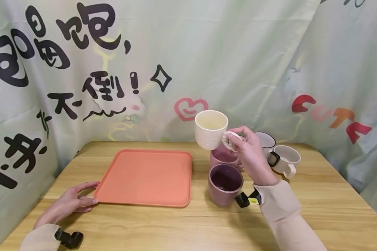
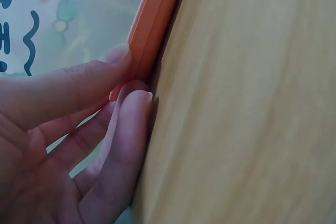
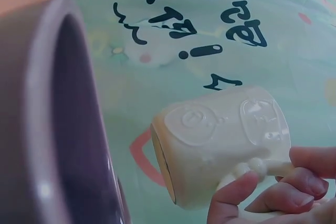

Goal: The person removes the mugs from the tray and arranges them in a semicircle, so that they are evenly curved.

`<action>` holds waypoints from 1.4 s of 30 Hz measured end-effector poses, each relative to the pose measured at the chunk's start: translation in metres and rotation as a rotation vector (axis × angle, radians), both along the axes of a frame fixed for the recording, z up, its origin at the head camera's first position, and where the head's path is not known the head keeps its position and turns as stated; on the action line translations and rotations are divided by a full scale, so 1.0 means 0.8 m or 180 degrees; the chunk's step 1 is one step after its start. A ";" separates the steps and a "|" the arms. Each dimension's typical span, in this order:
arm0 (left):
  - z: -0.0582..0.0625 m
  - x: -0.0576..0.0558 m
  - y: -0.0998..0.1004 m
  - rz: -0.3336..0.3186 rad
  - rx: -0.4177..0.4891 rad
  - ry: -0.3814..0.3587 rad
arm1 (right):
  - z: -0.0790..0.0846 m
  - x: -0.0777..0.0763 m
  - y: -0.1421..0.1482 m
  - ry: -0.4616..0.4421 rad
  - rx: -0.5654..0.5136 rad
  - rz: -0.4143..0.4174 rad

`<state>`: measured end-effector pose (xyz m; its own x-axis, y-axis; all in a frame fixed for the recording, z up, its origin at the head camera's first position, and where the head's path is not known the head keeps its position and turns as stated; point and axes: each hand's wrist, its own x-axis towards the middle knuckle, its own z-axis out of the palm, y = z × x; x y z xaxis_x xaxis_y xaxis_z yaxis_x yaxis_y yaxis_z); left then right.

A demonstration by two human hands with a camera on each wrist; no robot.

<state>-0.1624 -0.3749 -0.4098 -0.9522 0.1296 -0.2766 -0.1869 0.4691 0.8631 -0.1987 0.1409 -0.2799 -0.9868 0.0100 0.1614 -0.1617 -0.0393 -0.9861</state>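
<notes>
My right hand (image 1: 251, 150) grips the handle of a white mug (image 1: 208, 134), which hangs upright in the air above the purple mugs. In the right wrist view, raised designs show on the side of this mug (image 3: 226, 135). At the tray's near left corner, my left hand (image 1: 70, 202) pinches the edge of the orange tray (image 1: 144, 177), thumb on the rim and fingers at its underside, as the left wrist view shows. The tray lies flat on the table with nothing on it. Below the raised mug stand a dark purple mug (image 1: 221, 198) and a pinkish-purple mug (image 1: 220, 156), partly hidden.
Behind my right wrist stand a white mug with a dark rim (image 1: 265, 139) and another white mug (image 1: 287, 160) with its handle toward me. The wooden table (image 1: 163, 226) ends at a printed curtain (image 1: 238, 69) along the back.
</notes>
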 end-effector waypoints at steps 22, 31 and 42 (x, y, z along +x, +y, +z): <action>-0.001 0.003 -0.001 -0.0057 0.0056 0.0062 | -0.018 0.016 0.052 0.0213 -0.0519 -0.0153; -0.001 0.003 -0.004 -0.0138 0.0140 0.0058 | -0.024 0.023 0.077 0.0245 -0.0755 -0.0121; -0.002 0.005 -0.005 -0.0206 0.0282 0.0082 | -0.042 0.037 0.112 0.0329 -0.0906 -0.0170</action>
